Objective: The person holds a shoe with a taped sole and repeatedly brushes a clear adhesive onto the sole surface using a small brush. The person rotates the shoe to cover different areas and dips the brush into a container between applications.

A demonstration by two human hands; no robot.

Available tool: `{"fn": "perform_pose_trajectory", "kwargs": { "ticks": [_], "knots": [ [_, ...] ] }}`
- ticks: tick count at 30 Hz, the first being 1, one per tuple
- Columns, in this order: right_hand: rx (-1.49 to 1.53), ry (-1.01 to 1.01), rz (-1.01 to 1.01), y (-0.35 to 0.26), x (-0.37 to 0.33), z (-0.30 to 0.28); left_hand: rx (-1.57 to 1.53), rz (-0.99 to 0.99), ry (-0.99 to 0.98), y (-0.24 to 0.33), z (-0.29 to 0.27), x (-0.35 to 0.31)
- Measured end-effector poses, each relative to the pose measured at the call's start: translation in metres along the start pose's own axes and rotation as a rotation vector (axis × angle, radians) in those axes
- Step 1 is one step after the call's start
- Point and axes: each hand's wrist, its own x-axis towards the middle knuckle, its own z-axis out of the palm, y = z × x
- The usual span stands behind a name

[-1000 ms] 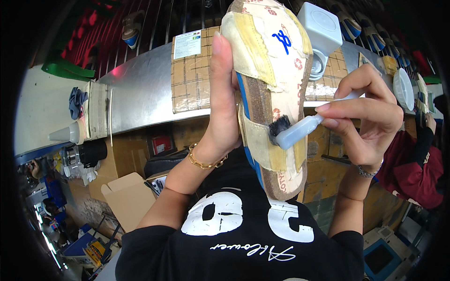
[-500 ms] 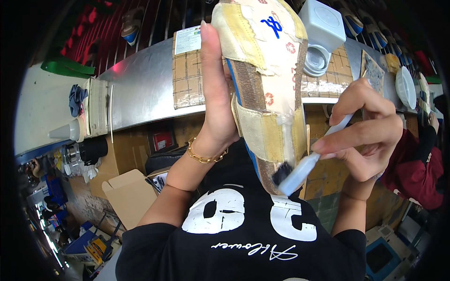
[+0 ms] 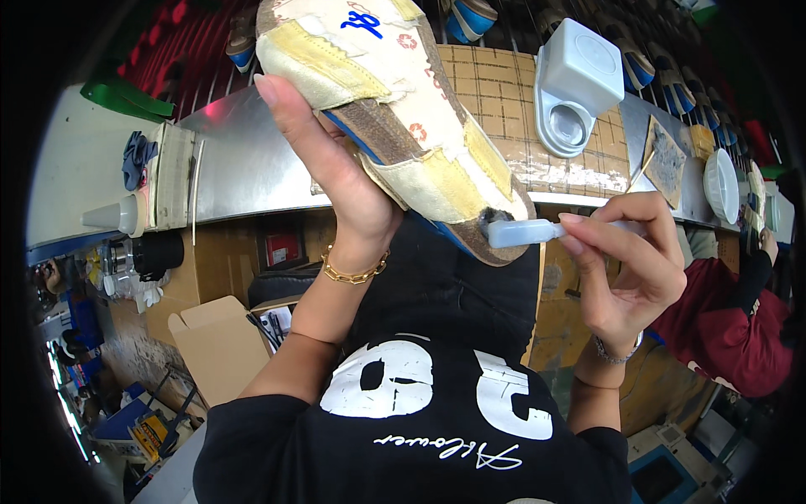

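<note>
My left hand (image 3: pixel 346 176) is closed round the side of an unfinished sandal (image 3: pixel 399 92). The sandal's underside faces up: cream insole board, brown cork edges and yellowed strap ends folded over it, with a blue rim on the far-hidden upper side. Between thumb and fingers, my right hand (image 3: pixel 642 265) pinches a brush (image 3: pixel 522 233) with a translucent pale handle. Its dark bristles touch the sandal's end nearest me, at the edge of a folded strap.
On a cardboard-covered metal bench stands a white pot with a round cup (image 3: pixel 579 76). To its right are a stained board (image 3: pixel 663 164) and a white bowl (image 3: pixel 720 185). More shoes (image 3: pixel 470 18) sit on the rack behind. A person in maroon (image 3: pixel 726 323) works at right.
The sandal has tilted and shifted left, its near end now higher and pointing right. My right hand has moved down with the brush, whose handle now lies nearly level.
</note>
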Motion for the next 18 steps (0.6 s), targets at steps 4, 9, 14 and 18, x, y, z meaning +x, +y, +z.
{"fn": "perform_pose_trajectory", "kwargs": {
  "ticks": [4, 9, 14, 18],
  "knots": [
    [-0.065, -0.007, -0.056, -0.004, 0.001, -0.001, 0.074, 0.027, -0.013, -0.003, -0.005, 0.000],
    [0.021, -0.054, -0.048, -0.006, 0.008, -0.002, 0.054, 0.013, -0.019, -0.002, -0.003, -0.003],
    [0.044, -0.105, -0.073, 0.003, 0.018, -0.005, -0.045, -0.039, -0.020, 0.001, 0.002, 0.003],
    [0.110, -0.086, -0.115, 0.005, 0.022, 0.001, -0.095, -0.208, -0.090, 0.002, -0.001, 0.006]
  ]
}}
